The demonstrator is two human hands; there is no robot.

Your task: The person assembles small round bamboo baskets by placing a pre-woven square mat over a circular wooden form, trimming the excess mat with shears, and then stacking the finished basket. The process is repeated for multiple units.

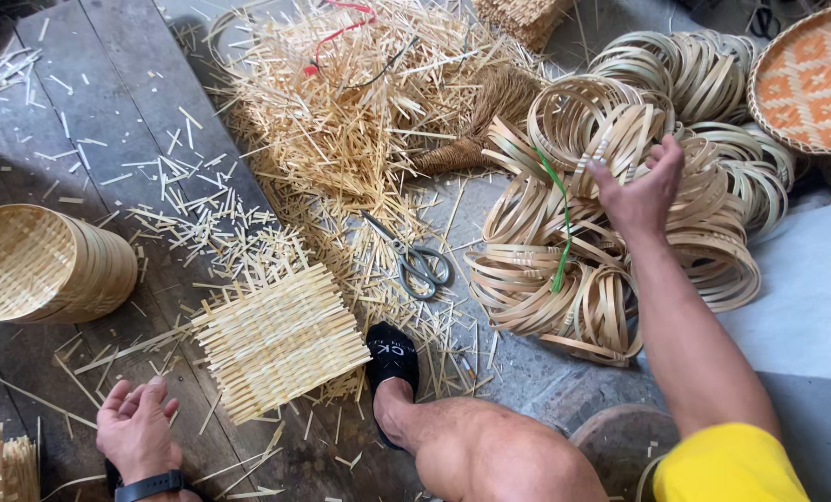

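Observation:
My right hand (pixel 643 191) reaches out over a pile of bamboo rings (pixel 611 204) at the right and its fingers curl onto the rims of the rings on top. A green strip (pixel 560 223) ties some of the rings. My left hand (pixel 136 429) rests on the wooden floor at the lower left, fingers apart, holding nothing, with a black watch on the wrist. Just right of it lies a square woven bamboo mat (pixel 280 339). My foot in a black slipper (pixel 392 358) stands next to the mat.
Scissors (pixel 415 260) lie among bamboo offcuts. A heap of split bamboo sticks (pixel 341 102) fills the top middle. A stack of round bamboo frames (pixel 43 265) lies at left. An orange-patterned woven tray (pixel 811 74) sits at top right.

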